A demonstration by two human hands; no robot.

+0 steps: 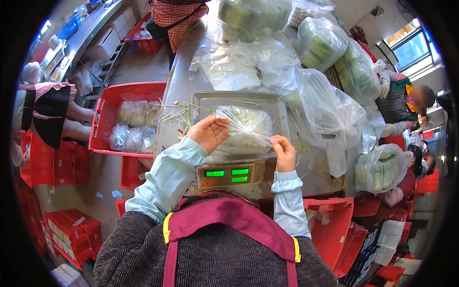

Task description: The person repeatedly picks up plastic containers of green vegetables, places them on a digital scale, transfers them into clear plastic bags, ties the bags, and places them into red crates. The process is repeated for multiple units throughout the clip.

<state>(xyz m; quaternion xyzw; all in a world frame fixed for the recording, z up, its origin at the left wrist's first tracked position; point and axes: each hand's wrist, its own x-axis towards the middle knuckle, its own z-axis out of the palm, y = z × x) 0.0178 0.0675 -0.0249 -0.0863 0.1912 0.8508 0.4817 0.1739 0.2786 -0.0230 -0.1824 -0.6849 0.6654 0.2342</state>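
Observation:
A clear plastic bag of pale green sprouts [247,127] lies on the metal pan of a digital scale [233,94]. At the bag's upper left is my left hand [209,132], its fingers curled at the gathered plastic; how firmly they grip it is hard to tell. My right hand [284,152] pinches the right end of the bag's plastic between thumb and fingers. Below the pan, the scale's panel [236,173] shows lit green displays. Loose sprouts [177,116] are scattered on the pan and at its left.
Left of the metal table stands a red crate [125,88] with bagged sprouts [134,138]. Empty-looking plastic bags [233,70] lie beyond the scale; large filled bags [321,43] stand to the right. A red crate [331,229] is at my lower right. Several people work nearby.

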